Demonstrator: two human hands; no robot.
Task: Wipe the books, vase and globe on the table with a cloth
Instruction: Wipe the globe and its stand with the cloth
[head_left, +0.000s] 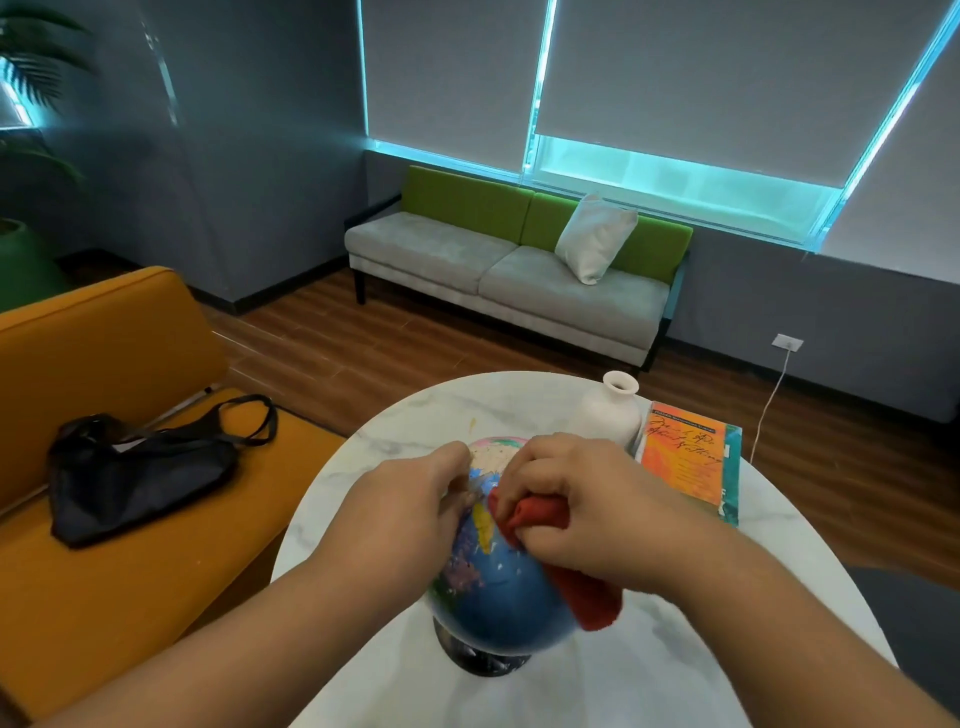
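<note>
A blue globe (498, 597) on a dark base stands near the front of the round white marble table (649, 670). My left hand (410, 504) grips the globe's upper left side. Pressed against its upper right side is a red cloth (540, 512), bunched in my right hand (582, 499); the cloth's loose end hangs down the globe's right flank. A white vase (613, 410) stands upright at the far side of the table. Beside it on the right lies an orange book (685, 457) on top of a teal one.
An orange sofa (119, 519) with a black bag (140, 467) on its seat sits close to the table's left. A grey and green sofa (514, 270) with a white cushion stands by the far window. A white cable (769, 405) runs down from a wall socket.
</note>
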